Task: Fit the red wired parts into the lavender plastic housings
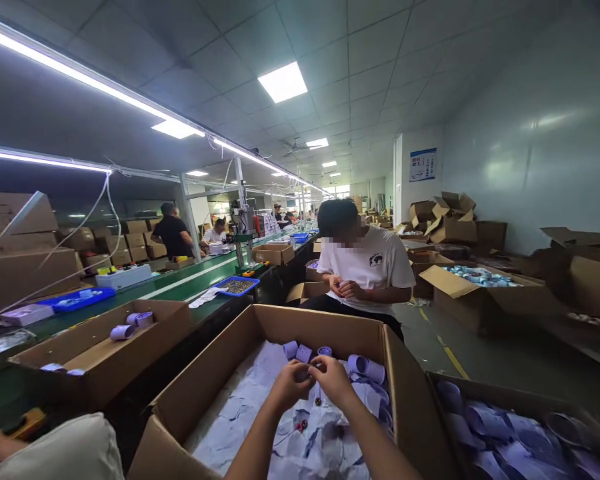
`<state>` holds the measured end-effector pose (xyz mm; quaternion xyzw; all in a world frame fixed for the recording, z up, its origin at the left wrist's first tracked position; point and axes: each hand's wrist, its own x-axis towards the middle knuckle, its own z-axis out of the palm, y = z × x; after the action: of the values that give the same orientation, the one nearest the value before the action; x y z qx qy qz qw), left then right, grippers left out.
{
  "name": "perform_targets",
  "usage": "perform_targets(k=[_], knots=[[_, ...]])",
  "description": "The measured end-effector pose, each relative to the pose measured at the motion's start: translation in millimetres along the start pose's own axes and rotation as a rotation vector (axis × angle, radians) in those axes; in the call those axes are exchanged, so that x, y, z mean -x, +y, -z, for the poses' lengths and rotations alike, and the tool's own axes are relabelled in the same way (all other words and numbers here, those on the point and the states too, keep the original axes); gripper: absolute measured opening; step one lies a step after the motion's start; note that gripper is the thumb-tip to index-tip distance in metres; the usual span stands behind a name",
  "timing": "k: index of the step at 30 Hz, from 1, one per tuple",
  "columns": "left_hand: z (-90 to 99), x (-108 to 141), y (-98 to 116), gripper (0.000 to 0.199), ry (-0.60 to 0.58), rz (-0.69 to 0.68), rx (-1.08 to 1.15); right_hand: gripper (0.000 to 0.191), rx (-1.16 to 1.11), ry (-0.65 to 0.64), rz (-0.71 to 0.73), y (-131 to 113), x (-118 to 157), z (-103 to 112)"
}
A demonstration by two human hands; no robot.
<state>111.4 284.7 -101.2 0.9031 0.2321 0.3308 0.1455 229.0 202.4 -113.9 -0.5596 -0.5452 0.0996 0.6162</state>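
Note:
My left hand (pixel 291 385) and my right hand (pixel 331 380) meet over a large open cardboard box (pixel 320 322), fingers bent and tips together. Whatever is between the fingertips is too small or hidden to name. White paper sheets (pixel 235 400) line the box. Purple cylinders (pixel 304 353) lie beyond my hands, and others (pixel 375 371) lie by the right wall. Below my hands, a small red and dark piece (pixel 301 425) rests on the paper.
A person in a white shirt (pixel 375 260) sits beyond the box. Left stand a box with purple cylinders (pixel 123 332) and a green conveyor (pixel 205 270) with a blue tray (pixel 250 288). A box of purple cylinders (pixel 485 420) is at right. A sleeve (pixel 75 450) shows lower left.

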Motion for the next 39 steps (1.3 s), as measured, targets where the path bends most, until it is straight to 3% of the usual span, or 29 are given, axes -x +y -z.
perform_targets(k=[11, 18, 24, 26, 28, 32, 35, 39], knots=[[0.0, 0, -2, 0.023, 0.027, 0.025, -0.144, 0.003, -0.046, -0.037, -0.04, 4, 0, 5], [1.8, 3, 0, 0.026, 0.048, 0.015, -0.11, 0.008, -0.306, -0.205, -0.227, 13, -4, -1], [1.8, 5, 0, 0.026, 0.054, -0.024, -0.058, 0.022, -0.578, -0.329, -0.248, 19, -8, 1], [2.1, 4, 0, 0.028, 0.072, -0.045, -0.006, 0.032, -0.675, -0.301, -0.229, 13, -5, 7], [3.3, 1, 0, 0.033, 0.161, -0.035, 0.071, 0.044, -0.833, -0.218, -0.221, 4, 0, 14], [7.4, -3, 1, 0.07, 0.361, 0.123, 0.27, 0.067, -1.199, -0.021, -0.243, -16, 9, 29], [8.1, -3, 0, 0.083, 0.329, 0.142, 0.31, 0.066, -1.288, 0.053, -0.215, -24, 12, 35], [5.6, -1, -3, 0.08, 0.308, -0.041, 0.294, 0.056, -1.282, 0.015, -0.126, -28, 17, 39]])
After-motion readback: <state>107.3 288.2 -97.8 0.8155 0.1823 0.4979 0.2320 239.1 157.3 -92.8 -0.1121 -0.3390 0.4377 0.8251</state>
